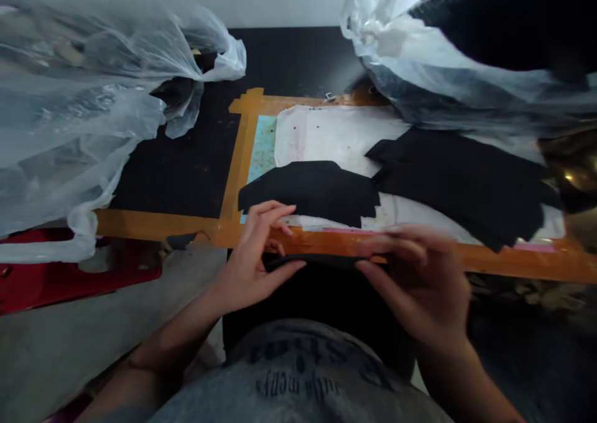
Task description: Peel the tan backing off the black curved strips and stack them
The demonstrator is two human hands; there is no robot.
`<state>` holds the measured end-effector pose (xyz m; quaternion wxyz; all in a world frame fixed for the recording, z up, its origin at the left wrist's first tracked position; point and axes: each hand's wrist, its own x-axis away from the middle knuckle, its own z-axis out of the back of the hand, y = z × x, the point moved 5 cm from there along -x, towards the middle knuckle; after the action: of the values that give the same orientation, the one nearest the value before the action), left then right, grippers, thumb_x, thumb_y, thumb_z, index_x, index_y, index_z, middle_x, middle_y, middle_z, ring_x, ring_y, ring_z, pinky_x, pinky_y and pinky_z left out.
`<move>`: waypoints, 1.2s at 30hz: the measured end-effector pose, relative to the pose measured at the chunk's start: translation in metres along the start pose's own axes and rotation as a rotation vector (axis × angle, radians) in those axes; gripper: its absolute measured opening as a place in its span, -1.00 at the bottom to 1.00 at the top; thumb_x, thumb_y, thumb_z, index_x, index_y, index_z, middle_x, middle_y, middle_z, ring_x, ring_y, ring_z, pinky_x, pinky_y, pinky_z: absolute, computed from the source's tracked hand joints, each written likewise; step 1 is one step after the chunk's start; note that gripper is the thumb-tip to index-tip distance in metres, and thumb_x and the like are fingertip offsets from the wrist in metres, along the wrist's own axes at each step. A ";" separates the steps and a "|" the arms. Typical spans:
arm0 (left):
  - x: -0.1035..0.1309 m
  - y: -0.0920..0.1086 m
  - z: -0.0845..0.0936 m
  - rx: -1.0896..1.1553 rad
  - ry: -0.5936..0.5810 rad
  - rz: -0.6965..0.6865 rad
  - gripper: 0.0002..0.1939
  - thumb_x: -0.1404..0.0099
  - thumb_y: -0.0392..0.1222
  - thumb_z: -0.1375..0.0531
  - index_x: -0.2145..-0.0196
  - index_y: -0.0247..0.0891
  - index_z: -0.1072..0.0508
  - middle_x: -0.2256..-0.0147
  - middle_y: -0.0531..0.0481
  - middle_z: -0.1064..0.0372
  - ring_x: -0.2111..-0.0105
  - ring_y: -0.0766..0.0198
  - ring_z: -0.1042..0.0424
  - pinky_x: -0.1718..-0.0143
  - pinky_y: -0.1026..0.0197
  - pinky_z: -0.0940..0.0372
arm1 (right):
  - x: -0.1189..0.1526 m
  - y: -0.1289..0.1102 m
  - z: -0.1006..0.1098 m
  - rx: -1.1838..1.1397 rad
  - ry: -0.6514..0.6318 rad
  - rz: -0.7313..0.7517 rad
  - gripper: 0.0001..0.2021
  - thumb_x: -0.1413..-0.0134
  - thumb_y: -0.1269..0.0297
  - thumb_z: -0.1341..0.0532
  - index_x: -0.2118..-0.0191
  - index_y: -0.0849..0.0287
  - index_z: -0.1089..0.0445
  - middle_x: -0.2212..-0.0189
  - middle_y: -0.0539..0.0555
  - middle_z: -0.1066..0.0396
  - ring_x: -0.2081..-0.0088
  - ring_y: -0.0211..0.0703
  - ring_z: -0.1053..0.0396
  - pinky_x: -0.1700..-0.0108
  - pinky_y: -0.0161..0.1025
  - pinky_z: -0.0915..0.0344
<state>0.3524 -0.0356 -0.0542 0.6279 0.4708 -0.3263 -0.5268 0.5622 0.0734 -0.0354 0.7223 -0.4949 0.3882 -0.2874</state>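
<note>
Between my hands, just off the front edge of the table, a thin black sheet piece is seen nearly edge-on. My left hand grips its left end, thumb along the near side and the index finger raised apart. At the other end, my right hand pinches the piece between thumb and fingers; that hand is somewhat blurred. Beyond my left hand lies a flat black cut piece with stepped corners. Several similar black pieces overlap in a fanned pile to the right. Whether they are fabric or leather I cannot tell.
White paper and a light blue sheet lie on the black table, bordered by brown tape. Clear plastic bags fill the left; another plastic bag holds black material at back right. A red stool-like object stands lower left.
</note>
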 end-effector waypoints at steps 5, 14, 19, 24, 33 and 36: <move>0.002 -0.034 0.042 -0.086 0.309 0.105 -0.75 -0.30 -0.26 -0.35 0.08 -0.16 -0.49 0.27 0.05 -0.44 0.25 0.34 -0.49 0.20 0.33 -0.42 | -0.012 0.038 0.010 -0.066 0.227 -0.253 -0.49 -0.08 0.34 -0.45 -0.11 -0.04 -0.33 0.28 -0.02 -0.50 0.27 -0.16 -0.52 0.19 -0.21 -0.47; -0.031 -0.047 0.050 -0.325 0.467 0.073 -0.91 -0.34 -0.21 -0.32 0.18 -0.19 -0.58 0.23 0.03 -0.52 0.25 0.30 -0.49 0.22 0.26 -0.36 | -0.031 0.060 -0.011 0.273 0.292 -0.175 -0.52 -0.08 0.32 -0.46 -0.09 0.06 -0.35 0.40 -0.06 -0.44 0.40 -0.21 -0.42 0.48 -0.32 -0.31; -0.035 -0.049 0.045 -0.387 0.431 0.037 -0.90 -0.35 -0.21 -0.31 0.17 -0.18 -0.59 0.21 0.01 -0.51 0.16 0.24 -0.51 0.11 0.18 -0.38 | -0.031 0.066 -0.009 0.350 0.257 -0.210 -0.52 -0.14 0.26 -0.42 -0.16 0.06 -0.36 0.38 -0.03 -0.42 0.39 -0.17 -0.44 0.35 -0.20 -0.48; -0.035 -0.051 0.045 -0.440 0.436 0.052 -0.90 -0.36 -0.19 -0.30 0.16 -0.17 -0.59 0.20 0.00 -0.51 0.17 0.24 -0.51 0.14 0.17 -0.40 | -0.032 0.068 -0.010 0.412 0.229 -0.220 -0.55 -0.17 0.21 -0.39 -0.15 0.07 -0.36 0.38 0.00 -0.42 0.41 -0.14 -0.45 0.33 -0.16 -0.50; -0.035 -0.050 0.043 -0.579 0.458 0.048 -0.81 -0.35 -0.17 -0.32 0.08 -0.19 -0.55 0.10 -0.04 -0.38 0.17 0.23 -0.46 0.15 0.18 -0.39 | -0.040 0.060 -0.015 0.712 0.120 -0.132 -0.67 -0.24 0.24 -0.32 -0.09 0.10 -0.42 0.40 0.02 -0.43 0.31 -0.07 -0.42 0.27 -0.15 -0.38; -0.032 -0.049 0.050 -0.685 0.525 0.054 -0.62 -0.26 -0.07 -0.41 0.02 -0.23 -0.51 0.02 -0.12 -0.31 0.08 0.14 -0.43 0.05 0.10 -0.39 | -0.044 0.060 -0.009 0.867 0.063 -0.127 -0.69 -0.23 0.12 -0.33 -0.02 0.13 -0.46 0.52 0.00 -0.34 0.36 -0.04 -0.36 0.34 -0.16 -0.25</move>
<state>0.2824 -0.0168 -0.0805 0.8232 0.3444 0.0262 -0.4506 0.5328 0.1245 -0.0811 0.8320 -0.1600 0.2223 -0.4824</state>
